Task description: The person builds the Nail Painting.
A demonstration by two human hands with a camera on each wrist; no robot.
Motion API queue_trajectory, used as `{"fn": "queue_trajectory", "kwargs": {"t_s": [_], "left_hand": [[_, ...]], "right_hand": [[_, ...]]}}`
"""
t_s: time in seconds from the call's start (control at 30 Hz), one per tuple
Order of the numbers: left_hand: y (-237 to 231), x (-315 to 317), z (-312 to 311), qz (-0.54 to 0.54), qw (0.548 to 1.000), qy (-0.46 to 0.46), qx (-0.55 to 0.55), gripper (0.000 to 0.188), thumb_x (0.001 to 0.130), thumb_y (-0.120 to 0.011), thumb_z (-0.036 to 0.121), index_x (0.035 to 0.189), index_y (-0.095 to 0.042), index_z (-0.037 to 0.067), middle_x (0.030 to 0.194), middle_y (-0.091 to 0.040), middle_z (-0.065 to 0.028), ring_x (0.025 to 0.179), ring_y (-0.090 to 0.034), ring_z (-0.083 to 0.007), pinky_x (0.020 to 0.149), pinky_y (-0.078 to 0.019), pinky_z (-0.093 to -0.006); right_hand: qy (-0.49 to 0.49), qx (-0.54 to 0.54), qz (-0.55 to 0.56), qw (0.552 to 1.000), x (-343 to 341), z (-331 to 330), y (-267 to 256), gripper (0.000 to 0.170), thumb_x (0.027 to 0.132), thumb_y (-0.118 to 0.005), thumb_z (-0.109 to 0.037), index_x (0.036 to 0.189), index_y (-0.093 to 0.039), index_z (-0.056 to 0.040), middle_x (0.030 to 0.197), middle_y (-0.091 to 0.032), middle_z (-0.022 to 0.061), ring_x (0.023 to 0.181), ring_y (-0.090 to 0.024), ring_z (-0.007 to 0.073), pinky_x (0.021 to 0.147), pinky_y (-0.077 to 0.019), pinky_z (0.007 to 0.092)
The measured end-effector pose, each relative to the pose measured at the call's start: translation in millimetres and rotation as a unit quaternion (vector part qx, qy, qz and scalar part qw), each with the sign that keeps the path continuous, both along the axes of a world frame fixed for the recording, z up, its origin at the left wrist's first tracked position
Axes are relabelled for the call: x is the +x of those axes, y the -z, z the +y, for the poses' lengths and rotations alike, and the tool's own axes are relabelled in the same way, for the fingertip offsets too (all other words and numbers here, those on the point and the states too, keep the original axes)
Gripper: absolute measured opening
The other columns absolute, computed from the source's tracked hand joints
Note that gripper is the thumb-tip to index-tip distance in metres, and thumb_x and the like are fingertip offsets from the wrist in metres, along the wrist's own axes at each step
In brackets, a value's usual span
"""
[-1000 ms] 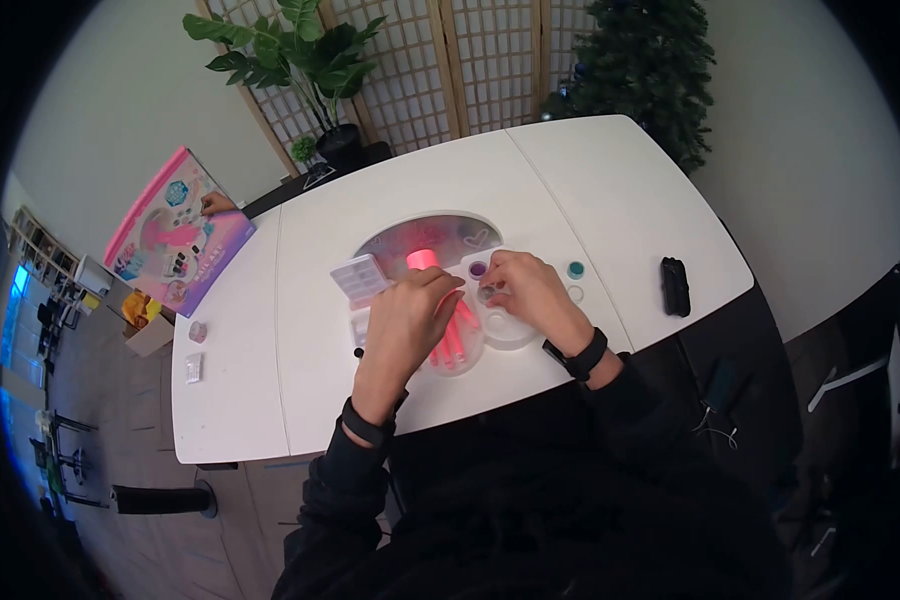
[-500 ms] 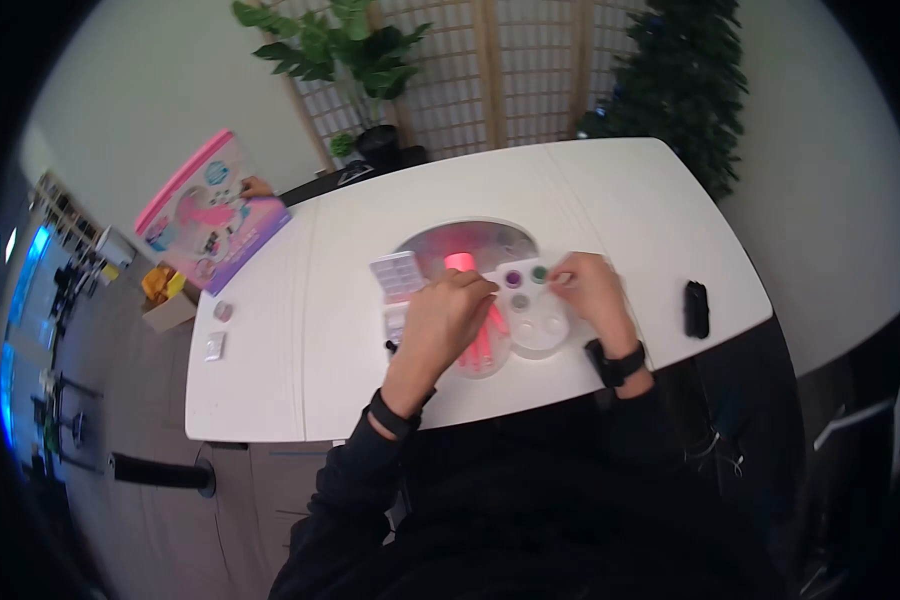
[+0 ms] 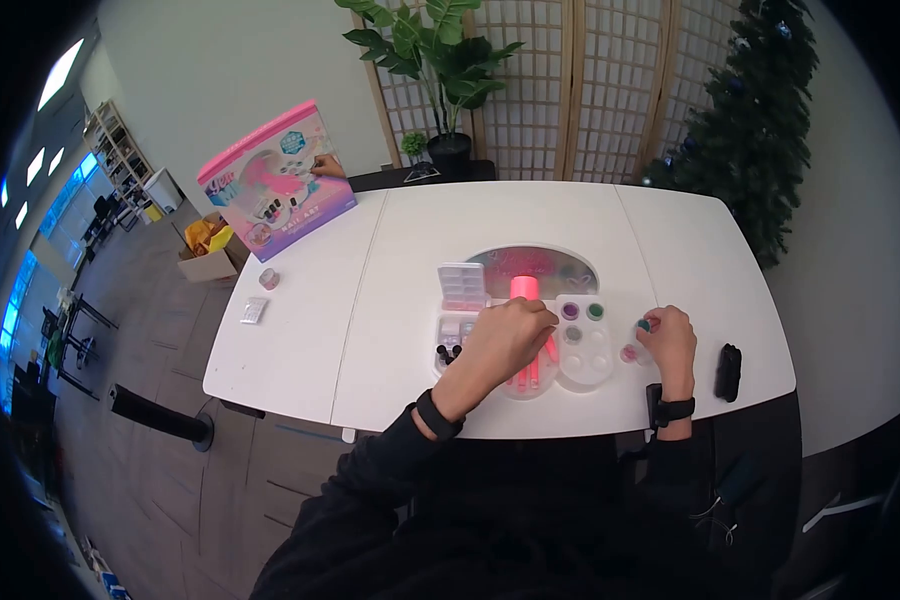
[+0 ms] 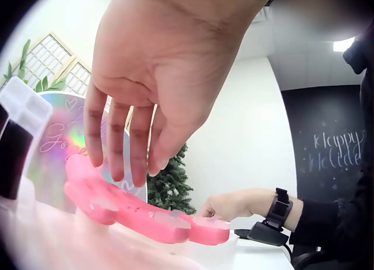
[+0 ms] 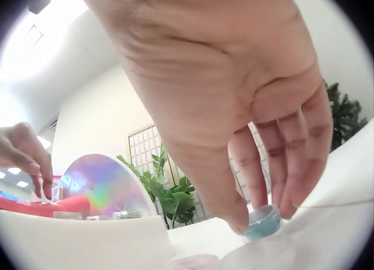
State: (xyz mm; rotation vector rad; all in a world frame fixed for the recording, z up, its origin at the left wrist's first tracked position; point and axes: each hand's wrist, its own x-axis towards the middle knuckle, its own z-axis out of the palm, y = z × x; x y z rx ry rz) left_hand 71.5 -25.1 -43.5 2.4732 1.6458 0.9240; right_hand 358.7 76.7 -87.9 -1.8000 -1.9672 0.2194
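My right hand [image 3: 670, 340] pinches a small clear jar of teal contents [image 5: 263, 224] between thumb and fingers, low over the table at the right. Beside it lies a small jar with pink in it [image 3: 629, 353]. My left hand [image 3: 510, 338] hangs over a pink plastic model hand [image 4: 137, 208], fingers loosely extended downward and holding nothing. The model hand rests on a white base. On the white holder [image 3: 586, 374] right of it, purple [image 3: 570, 311], green [image 3: 595, 311] and greyish [image 3: 573, 334] jars sit in round wells; others are bare.
Behind the base stands an oval-topped iridescent mirror [image 3: 560, 264]. An opened compartment case [image 3: 462, 281] and black-capped bottles [image 3: 448, 353] are at its left. A black case [image 3: 728, 373] lies far right; a pink box [image 3: 282, 195], a jar [image 3: 269, 279] and a packet [image 3: 254, 310] are left.
My right hand has moved from the holder to the right and now holds the teal jar. Purple, green and greyish jars sit in the wells. My left hand stays over the model hand.
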Motion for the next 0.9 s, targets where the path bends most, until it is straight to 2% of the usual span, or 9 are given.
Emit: {"fn": "queue_trajectory", "kwargs": {"t_s": [0.07,0.17,0.23,0.3,0.53,0.6,0.73,0.8,0.9], "left_hand": [[-1,-1,-1,0.006,1.0,-0.002,0.01,0.015,0.089,-0.074,0.012,0.103,-0.078,0.009,0.097,-0.076,-0.008,0.091,-0.072,-0.0322,0.075,-0.0586,-0.0424],[-7,0,-4,-0.004,1.0,-0.011,-0.011,0.014,0.09,-0.073,0.012,0.103,-0.078,0.008,0.098,-0.076,-0.0081,0.09,-0.072,-0.0325,0.076,-0.0583,-0.0428],[-7,0,-2,-0.011,1.0,0.002,-0.012,0.014,0.091,-0.073,0.012,0.103,-0.079,0.008,0.098,-0.077,-0.0083,0.089,-0.072,-0.0326,0.076,-0.0583,-0.0429],[-8,-2,-2,-0.016,1.0,0.002,-0.01,0.014,0.091,-0.073,0.011,0.103,-0.079,0.008,0.098,-0.077,-0.0085,0.089,-0.072,-0.0327,0.076,-0.0582,-0.043],[-8,-2,-2,-0.016,1.0,0.0,0.005,0.013,0.09,-0.073,0.011,0.101,-0.079,0.007,0.096,-0.077,-0.0087,0.088,-0.073,-0.0323,0.075,-0.0587,-0.0424],[-8,-5,-3,-0.016,1.0,-0.003,-0.003,0.013,0.092,-0.073,0.013,0.102,-0.079,0.008,0.096,-0.076,-0.0089,0.087,-0.073,-0.0327,0.074,-0.0578,-0.0428],[-4,-6,-3,-0.002,1.0,-0.015,0.004,0.012,0.092,-0.074,0.016,0.1,-0.079,0.009,0.092,-0.076,-0.0098,0.078,-0.072,-0.0327,0.068,-0.057,-0.0431],[-3,-6,-2,-0.005,1.0,0.001,0.025,0.011,0.092,-0.074,0.016,0.1,-0.079,0.01,0.087,-0.075,-0.0112,0.075,-0.072,-0.0326,0.064,-0.0566,-0.0429],[-4,-6,-3,-0.016,0.999,0.003,0.037,0.011,0.091,-0.074,0.015,0.099,-0.079,0.01,0.085,-0.076,-0.0112,0.075,-0.072,-0.0328,0.064,-0.0567,-0.0431]], "right_hand": [[-0.061,0.074,0.026,0.995,-5,-7,-4,0.03,0.074,-0.088,-0.012,0.1,-0.079,-0.0002,0.092,-0.076,0.0124,0.082,-0.076,0.0272,0.077,-0.0611,0.0374],[-0.158,0.017,0.2,0.967,-11,-6,-3,0.031,0.073,-0.088,-0.013,0.098,-0.078,0.0012,0.094,-0.074,0.0151,0.084,-0.074,0.0295,0.076,-0.0597,0.0382],[-0.195,0.028,0.188,0.962,-21,-12,-10,0.03,0.073,-0.089,-0.01,0.099,-0.078,0.0008,0.092,-0.073,0.0151,0.083,-0.073,0.0278,0.075,-0.0597,0.0365],[-0.232,-0.003,0.152,0.961,-29,-16,-12,0.026,0.076,-0.086,-0.001,0.101,-0.079,0.0014,0.094,-0.072,0.0126,0.082,-0.074,0.0208,0.074,-0.0613,0.0323],[-0.281,-0.007,0.187,0.941,-39,-26,-13,0.023,0.078,-0.085,0.0,0.101,-0.079,0.0024,0.095,-0.069,0.01,0.08,-0.072,0.0215,0.074,-0.0599,0.0308],[-0.244,0.0,0.194,0.95,-43,-30,-13,0.019,0.078,-0.084,-0.001,0.095,-0.076,0.0031,0.099,-0.068,0.012,0.087,-0.072,0.0294,0.077,-0.0584,0.0375],[-0.272,0.007,0.144,0.951,-45,-32,-10,0.018,0.08,-0.082,0.0,0.096,-0.075,0.0036,0.102,-0.067,0.012,0.093,-0.07,0.0317,0.08,-0.0572,0.0387],[-0.236,0.036,0.065,0.969,-47,-38,-14,0.019,0.081,-0.081,0.0,0.099,-0.075,0.0033,0.101,-0.066,0.012,0.097,-0.069,0.033,0.081,-0.0567,0.0397],[-0.249,0.051,0.101,0.962,-41,-40,-11,0.021,0.08,-0.081,0.002,0.1,-0.074,0.003,0.104,-0.067,0.0129,0.094,-0.069,0.0337,0.081,-0.0563,0.0403]]}}
